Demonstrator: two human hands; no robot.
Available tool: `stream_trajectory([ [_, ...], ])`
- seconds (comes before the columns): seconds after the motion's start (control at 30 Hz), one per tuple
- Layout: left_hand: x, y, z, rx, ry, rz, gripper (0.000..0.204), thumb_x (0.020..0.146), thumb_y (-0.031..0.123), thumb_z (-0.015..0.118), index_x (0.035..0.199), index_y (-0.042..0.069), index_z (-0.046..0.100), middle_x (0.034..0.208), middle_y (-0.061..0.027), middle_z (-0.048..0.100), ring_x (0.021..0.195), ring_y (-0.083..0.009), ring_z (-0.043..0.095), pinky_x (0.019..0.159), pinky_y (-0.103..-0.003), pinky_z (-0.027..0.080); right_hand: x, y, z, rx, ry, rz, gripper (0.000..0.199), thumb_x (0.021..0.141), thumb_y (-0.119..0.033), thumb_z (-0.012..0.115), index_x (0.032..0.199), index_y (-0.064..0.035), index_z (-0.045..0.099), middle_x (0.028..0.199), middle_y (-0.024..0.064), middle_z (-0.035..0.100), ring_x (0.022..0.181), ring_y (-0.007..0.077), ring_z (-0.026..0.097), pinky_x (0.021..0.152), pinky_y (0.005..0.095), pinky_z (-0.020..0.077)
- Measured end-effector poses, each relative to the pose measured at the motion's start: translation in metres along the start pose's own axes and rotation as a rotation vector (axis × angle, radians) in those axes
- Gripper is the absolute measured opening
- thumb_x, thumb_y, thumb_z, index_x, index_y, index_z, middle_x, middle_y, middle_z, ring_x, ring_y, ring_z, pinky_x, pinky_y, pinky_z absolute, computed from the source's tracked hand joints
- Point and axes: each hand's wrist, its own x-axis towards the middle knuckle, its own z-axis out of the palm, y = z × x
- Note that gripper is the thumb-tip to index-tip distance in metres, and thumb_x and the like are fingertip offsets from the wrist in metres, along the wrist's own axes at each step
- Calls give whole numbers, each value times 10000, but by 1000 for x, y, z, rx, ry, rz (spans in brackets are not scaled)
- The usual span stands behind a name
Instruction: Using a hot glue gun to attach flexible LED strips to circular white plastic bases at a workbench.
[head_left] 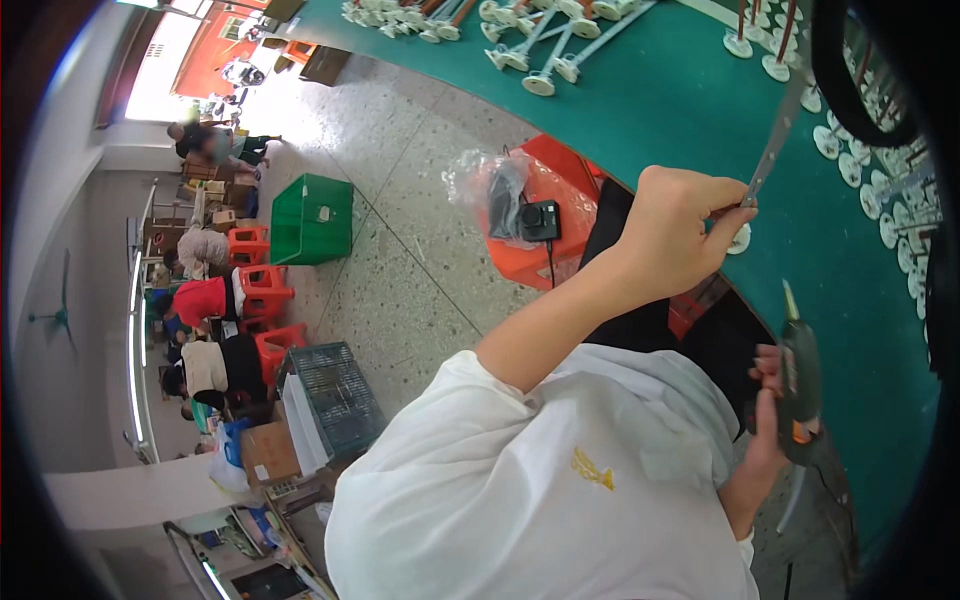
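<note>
Across the green worktop point(680, 110), pale-footed rods point(540, 84) were spread; just inside its near edge, a perforated strip point(770, 158) was pinched between thumb and fingers of the left hand point(682, 215) (raised, knuckles bent), while a glue gun point(803, 375) was gripped lower by the right hand point(766, 438).

Your left hand point(685, 225) pinches the end of a grey strip with holes point(772, 155) over the green tabletop point(665, 110), while your right hand point(765, 425) holds a dark glue gun point(802, 370). Pale round-based rods point(541, 82) lie on the tabletop. A black device point(540, 220) sits on a red stool point(520, 262); a green crate point(312, 222) stands on the floor point(400, 130).
</note>
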Motion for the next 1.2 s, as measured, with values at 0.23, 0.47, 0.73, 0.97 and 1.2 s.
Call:
stream_trajectory([
  [0.23, -17, -6, 15, 41, -17, 3, 34, 782, 36, 733, 813, 29, 723, 733, -124, 695, 622, -220, 685, 556, -301, 512, 8, 23, 14, -207, -39, -131, 192, 807, -4, 648, 984, 48, 699, 902, 148, 733, 777, 224, 702, 731, 322, 545],
  [0.47, -7, -11, 23, -59, 43, -92, 50, 811, -41, 753, 854, -29, 731, 802, -75, 744, 675, -90, 668, 639, -207, 513, 22, 36, 15, -211, 88, -153, 142, 713, 7, 742, 830, 12, 663, 669, 110, 624, 543, 240, 615, 501, 313, 470],
  [0.73, -15, -5, 25, -40, 4, -102, 86, 807, -63, 760, 886, -51, 728, 831, -84, 747, 718, -85, 678, 676, -191, 522, 21, 45, 27, -189, 65, -143, 184, 689, 22, 734, 854, 27, 653, 685, 111, 636, 531, 237, 617, 500, 289, 477],
  [0.97, -8, 4, 20, 19, -46, -169, 103, 804, -53, 767, 900, -55, 729, 816, -81, 742, 712, -90, 682, 664, -195, 526, 21, 44, 29, -230, 66, -175, 250, 646, 2, 722, 879, 44, 640, 686, 121, 613, 539, 249, 606, 500, 300, 474],
  [1.2, -4, 2, 17, 25, -75, -170, 101, 806, -38, 769, 901, -44, 737, 796, -75, 737, 701, -88, 681, 660, -192, 522, 23, 51, 34, -247, 82, -216, 264, 617, 8, 725, 863, 41, 635, 689, 129, 609, 545, 274, 604, 496, 310, 477],
])
